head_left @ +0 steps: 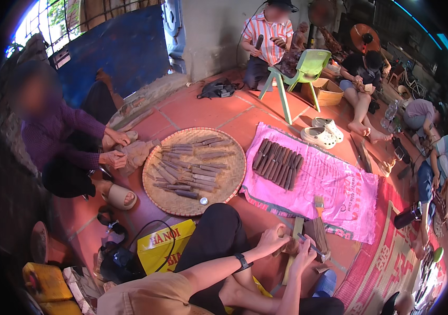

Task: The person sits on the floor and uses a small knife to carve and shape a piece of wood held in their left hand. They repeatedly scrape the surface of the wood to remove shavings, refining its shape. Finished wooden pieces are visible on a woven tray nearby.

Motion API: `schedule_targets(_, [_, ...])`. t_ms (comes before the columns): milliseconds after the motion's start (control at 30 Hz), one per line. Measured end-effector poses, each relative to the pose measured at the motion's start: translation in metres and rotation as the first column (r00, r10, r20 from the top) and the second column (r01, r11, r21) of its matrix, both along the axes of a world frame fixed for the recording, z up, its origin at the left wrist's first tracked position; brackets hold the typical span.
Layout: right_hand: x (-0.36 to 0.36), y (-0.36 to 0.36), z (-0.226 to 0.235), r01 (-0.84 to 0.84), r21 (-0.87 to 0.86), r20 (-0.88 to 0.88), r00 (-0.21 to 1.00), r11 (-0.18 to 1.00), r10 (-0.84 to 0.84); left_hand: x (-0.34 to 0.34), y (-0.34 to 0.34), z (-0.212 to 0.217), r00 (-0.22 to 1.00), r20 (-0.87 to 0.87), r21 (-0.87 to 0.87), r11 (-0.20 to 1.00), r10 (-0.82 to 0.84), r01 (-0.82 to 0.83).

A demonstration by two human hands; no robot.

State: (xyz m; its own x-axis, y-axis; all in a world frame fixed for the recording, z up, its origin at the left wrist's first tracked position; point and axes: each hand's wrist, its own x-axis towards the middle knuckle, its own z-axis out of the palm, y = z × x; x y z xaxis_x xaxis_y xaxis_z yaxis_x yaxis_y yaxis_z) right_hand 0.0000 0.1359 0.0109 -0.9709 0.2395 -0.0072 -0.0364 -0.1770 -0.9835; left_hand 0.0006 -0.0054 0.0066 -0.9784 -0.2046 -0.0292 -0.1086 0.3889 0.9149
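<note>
My left hand (273,239), a dark watch on its wrist, has its fingers closed round a small brown wooden piece (285,245). That piece lies against a pale wooden strip (296,230) between my knees. Just to the right, my right hand (304,254) grips a thin dark rod-shaped tool (313,245), slanting across the strip; its exact kind does not show. Beyond my legs, a round woven tray (228,186) holds several slim brown wooden pieces (182,163) and a small round silvery object (203,201). Darker wooden pieces (278,164) lie in rows on a pink sack (334,181).
A brush (319,203) lies on the sack's near edge. At left a person (61,131) sits by the tray; other people work further back. A green chair (310,67) and pale clogs (320,135) stand beyond the sack. A red patterned mat (373,273) spreads at right.
</note>
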Motion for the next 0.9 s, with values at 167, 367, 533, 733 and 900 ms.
schedule_targets(167, [0.001,0.001,0.008,-0.001,0.040,-0.088,0.996,0.999,0.005,0.004,0.010,0.002,0.981,-0.187,-0.046,0.997,0.058,-0.068])
schedule_targets(367, [0.005,-0.001,0.004,-0.054,0.147,-0.074,0.995,0.988,0.065,0.007,0.005,0.008,0.979,-0.194,-0.169,0.985,-0.063,0.030])
schedule_targets(533, [0.010,0.005,0.015,-0.020,0.238,-0.102,0.994,0.971,0.046,0.002,0.010,0.000,0.965,-0.255,-0.206,0.979,-0.068,0.015])
schedule_targets(733, [0.003,0.002,0.011,0.012,0.116,-0.154,0.988,0.993,0.006,-0.010,0.009,0.000,0.925,-0.377,-0.193,0.981,-0.055,-0.021])
schedule_targets(900, [0.000,0.005,0.003,0.026,-0.157,-0.011,1.000,0.987,-0.028,-0.011,0.011,-0.003,0.956,-0.291,-0.089,0.996,-0.039,0.014])
